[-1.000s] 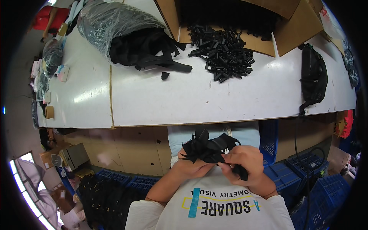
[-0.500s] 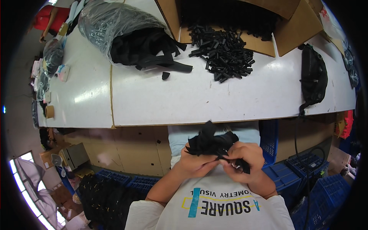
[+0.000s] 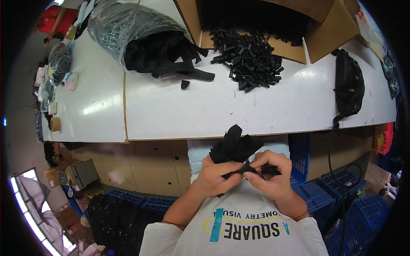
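Note:
Over my lap, just off the table's near edge, my left hand (image 3: 218, 176) is closed around a bunch of black fabric strips (image 3: 234, 147) that fan out beyond its fingers. My right hand (image 3: 274, 175) meets it at the fingertips, pinching a small black piece (image 3: 247, 169) between thumb and finger. What that piece is, and how it joins the strips, is too small to make out. More dark material (image 3: 270, 170) shows within the curl of my right fingers.
On the white table (image 3: 179, 113) lie a heap of small black plastic parts (image 3: 252, 64), an open cardboard box (image 3: 333, 32), a plastic bag (image 3: 124, 27) spilling black strips, and a black pouch (image 3: 349, 85). Blue crates (image 3: 314, 198) stand at right. A person in red (image 3: 57, 21) is far left.
The strips in my left hand now stand higher and spread wider. My right hand has turned and shifted slightly up, with the small piece showing between the fingertips.

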A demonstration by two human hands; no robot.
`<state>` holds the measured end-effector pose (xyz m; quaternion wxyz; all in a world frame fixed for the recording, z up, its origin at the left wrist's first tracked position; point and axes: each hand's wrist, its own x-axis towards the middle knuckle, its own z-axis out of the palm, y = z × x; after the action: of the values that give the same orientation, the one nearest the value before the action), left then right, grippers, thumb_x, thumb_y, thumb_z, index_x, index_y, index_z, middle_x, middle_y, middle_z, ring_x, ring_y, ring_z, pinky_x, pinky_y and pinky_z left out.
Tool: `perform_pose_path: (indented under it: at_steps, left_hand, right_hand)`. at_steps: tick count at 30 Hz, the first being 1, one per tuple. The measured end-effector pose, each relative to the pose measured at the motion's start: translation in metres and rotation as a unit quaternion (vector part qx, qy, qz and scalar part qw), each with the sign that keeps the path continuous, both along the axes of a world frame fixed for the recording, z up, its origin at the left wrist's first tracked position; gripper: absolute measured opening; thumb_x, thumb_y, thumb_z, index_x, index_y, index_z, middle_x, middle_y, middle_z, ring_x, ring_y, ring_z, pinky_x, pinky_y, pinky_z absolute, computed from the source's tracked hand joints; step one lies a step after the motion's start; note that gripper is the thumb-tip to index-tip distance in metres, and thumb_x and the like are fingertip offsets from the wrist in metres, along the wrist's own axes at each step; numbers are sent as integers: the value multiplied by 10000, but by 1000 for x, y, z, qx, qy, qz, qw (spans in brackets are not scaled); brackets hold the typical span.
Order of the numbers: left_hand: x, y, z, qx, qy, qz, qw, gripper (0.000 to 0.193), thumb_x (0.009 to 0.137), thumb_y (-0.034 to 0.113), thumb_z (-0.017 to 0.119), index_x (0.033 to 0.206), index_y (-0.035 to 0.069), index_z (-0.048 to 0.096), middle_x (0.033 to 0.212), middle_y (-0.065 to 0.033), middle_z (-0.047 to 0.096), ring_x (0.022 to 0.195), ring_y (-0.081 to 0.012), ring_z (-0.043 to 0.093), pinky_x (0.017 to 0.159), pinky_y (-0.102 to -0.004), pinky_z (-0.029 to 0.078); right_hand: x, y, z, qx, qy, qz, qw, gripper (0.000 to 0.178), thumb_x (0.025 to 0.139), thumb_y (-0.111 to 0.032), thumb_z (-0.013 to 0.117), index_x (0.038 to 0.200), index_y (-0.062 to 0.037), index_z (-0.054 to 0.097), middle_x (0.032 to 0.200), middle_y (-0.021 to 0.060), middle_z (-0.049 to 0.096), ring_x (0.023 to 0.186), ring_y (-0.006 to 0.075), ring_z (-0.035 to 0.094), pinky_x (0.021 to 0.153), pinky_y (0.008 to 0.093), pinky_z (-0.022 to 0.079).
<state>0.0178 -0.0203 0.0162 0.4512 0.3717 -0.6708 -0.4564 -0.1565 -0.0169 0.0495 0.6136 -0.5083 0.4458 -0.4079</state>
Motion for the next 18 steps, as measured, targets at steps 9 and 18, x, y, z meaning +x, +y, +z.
perform_pose_path:
  at_steps: [9,18]
  left_hand:
    - [-1,0,6,21,17,-14,1000,156,654,-2,684,808,16,664,734,-88,641,582,-194,570,568,-277,457]
    - [0,3,2,29,-10,-7,1000,182,656,27,725,823,14,654,730,-89,636,534,-160,541,507,-238,437]
  right_hand:
    - [2,-1,-3,-65,23,-28,997,136,699,40,685,789,16,586,630,41,588,507,47,517,448,181,366]
    - [5,-4,4,-199,95,-39,975,131,673,56,666,770,9,591,602,68,563,452,101,486,428,220,354]
